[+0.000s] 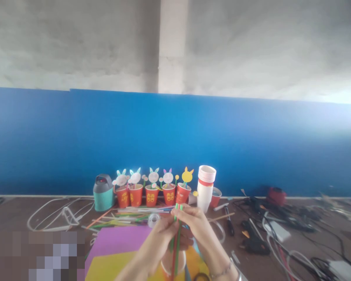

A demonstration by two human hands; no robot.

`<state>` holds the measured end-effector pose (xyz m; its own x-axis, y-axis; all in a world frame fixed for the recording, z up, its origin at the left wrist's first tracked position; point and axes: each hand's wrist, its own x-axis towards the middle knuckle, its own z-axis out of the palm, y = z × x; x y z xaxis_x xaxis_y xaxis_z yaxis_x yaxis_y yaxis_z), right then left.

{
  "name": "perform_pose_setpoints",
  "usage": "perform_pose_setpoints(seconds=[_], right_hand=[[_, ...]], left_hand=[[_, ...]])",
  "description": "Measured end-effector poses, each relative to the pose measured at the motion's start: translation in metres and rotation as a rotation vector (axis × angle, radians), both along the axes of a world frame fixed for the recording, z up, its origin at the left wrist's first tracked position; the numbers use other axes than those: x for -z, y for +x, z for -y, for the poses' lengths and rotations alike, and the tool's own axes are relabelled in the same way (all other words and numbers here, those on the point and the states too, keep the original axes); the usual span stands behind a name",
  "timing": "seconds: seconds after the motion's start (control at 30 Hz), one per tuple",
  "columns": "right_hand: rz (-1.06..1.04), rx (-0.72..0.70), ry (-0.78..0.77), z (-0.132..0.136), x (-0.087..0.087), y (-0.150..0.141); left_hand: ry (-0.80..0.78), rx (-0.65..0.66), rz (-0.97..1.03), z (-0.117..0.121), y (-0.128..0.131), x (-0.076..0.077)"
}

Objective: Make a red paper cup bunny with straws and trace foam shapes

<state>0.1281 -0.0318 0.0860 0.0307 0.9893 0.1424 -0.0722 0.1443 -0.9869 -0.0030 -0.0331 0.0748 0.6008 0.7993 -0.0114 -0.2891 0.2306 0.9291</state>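
1. Red and green straws (179,240) were held bundled, near a paper cup (167,260).
2. Left hand (163,233) and right hand (195,223) had fingers pinched narrow on the straws.
3. Purple sheet (119,240) lay beside yellow sheet (108,268).
4. Red cups (151,200) with animal-face cutouts (153,176) stood behind, near white cup stack (205,197).

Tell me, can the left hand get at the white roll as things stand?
Probably yes: the white roll lies close to the left hand, nothing visible between, though that hand holds the sticks.
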Motion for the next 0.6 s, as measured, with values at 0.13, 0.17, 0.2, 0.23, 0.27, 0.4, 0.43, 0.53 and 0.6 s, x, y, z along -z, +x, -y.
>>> perform_pose_setpoints(seconds=[0.13,0.17,0.2,0.23,0.27,0.4,0.43,0.53,0.6], right_hand=[[0.071,-0.023,0.017,0.003,-0.005,0.003],[0.08,-0.029,-0.002,0.005,-0.007,0.003],[0.083,-0.032,-0.019,0.006,-0.008,0.004],[0.086,-0.032,-0.029,0.007,-0.009,0.004],[0.088,-0.029,-0.033,0.007,-0.011,0.004],[0.109,-0.004,0.005,0.008,-0.011,0.003],[0.114,0.008,0.023,0.008,-0.01,0.002],[0.138,0.04,0.067,0.007,-0.007,0.0],[0.179,0.025,0.073,0.007,-0.007,0.001]], left_hand=[[-0.007,0.06,0.033,-0.001,-0.002,0.0],[-0.013,0.065,0.037,-0.001,-0.003,-0.001],[-0.018,0.067,0.041,-0.001,-0.003,-0.001],[-0.022,0.068,0.045,-0.001,-0.004,-0.001],[-0.024,0.07,0.049,-0.001,-0.004,-0.001],[-0.016,0.067,0.057,-0.002,-0.003,0.003],[-0.014,0.06,0.055,-0.002,-0.002,0.004],[-0.031,0.017,0.017,-0.002,0.0,0.005],[-0.04,-0.006,-0.014,0.0,0.0,0.002]])
